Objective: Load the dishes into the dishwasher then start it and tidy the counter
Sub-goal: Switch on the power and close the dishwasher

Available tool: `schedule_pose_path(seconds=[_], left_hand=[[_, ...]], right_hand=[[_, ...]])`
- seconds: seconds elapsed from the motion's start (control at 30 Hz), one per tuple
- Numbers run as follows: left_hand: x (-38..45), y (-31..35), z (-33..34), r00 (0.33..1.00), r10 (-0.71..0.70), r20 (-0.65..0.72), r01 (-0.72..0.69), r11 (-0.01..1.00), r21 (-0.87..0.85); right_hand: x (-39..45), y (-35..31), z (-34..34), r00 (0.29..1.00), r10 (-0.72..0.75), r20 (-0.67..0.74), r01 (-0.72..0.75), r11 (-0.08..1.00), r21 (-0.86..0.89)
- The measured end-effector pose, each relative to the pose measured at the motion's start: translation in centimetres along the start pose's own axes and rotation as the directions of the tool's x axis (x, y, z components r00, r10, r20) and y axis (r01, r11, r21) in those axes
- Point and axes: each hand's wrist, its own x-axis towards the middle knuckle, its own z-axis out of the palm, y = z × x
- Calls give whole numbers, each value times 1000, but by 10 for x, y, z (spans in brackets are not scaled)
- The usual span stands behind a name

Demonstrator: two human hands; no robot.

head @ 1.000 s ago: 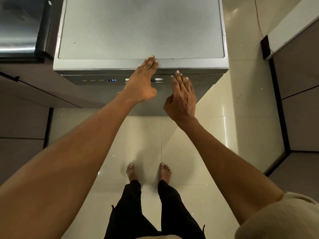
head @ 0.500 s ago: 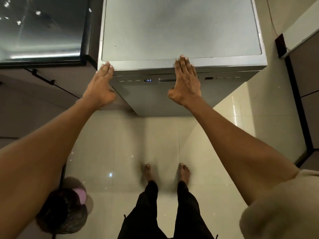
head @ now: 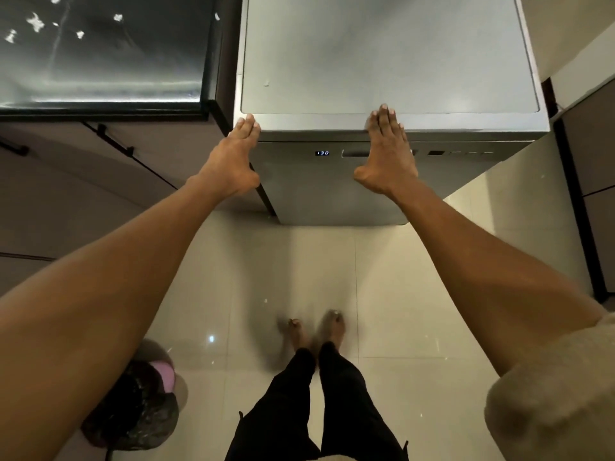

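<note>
The dishwasher [head: 382, 181] stands with its door shut and its display [head: 322, 153] reading 130. The left hand [head: 233, 161] presses flat on the dishwasher's front left corner, fingers straight and together; the right hand [head: 387, 151] lies flat over the dishwasher's top edge and handle recess, fingers likewise straight, gripping nothing. The risks look small: the right palm covers part of the control strip, so a stray press could change or cancel the programme. A hard shove could also slide the machine against the dark worktop [head: 100, 54] to its left. Whether the cycle is actually running cannot be told from this view. A bagged bin [head: 133, 410] sits on the floor [head: 399, 294], well in front of the dishwasher, where a backward step could catch it.
</note>
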Motion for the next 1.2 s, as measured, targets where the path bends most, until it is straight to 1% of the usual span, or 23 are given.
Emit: schedule_pose_path(seconds=[0.2,0.33,0.67,1.2], left_hand=[[-1,0,2,1000,6,-22,-7,1000,-26],[0,-3,2,1000,14,-19,-14,1000,-13],[0,0,4,999,-13,-30,13,1000,0],[1,3,8,997,-34,-63,32,999,-37]], right_hand=[[2,-2,-2,1000,12,19,-12,1000,0],[2,-1,-1,1000,12,18,-12,1000,-3],[3,-1,2,1000,12,10,-12,999,-44],[3,-2,3,1000,24,5,-24,998,-61]])
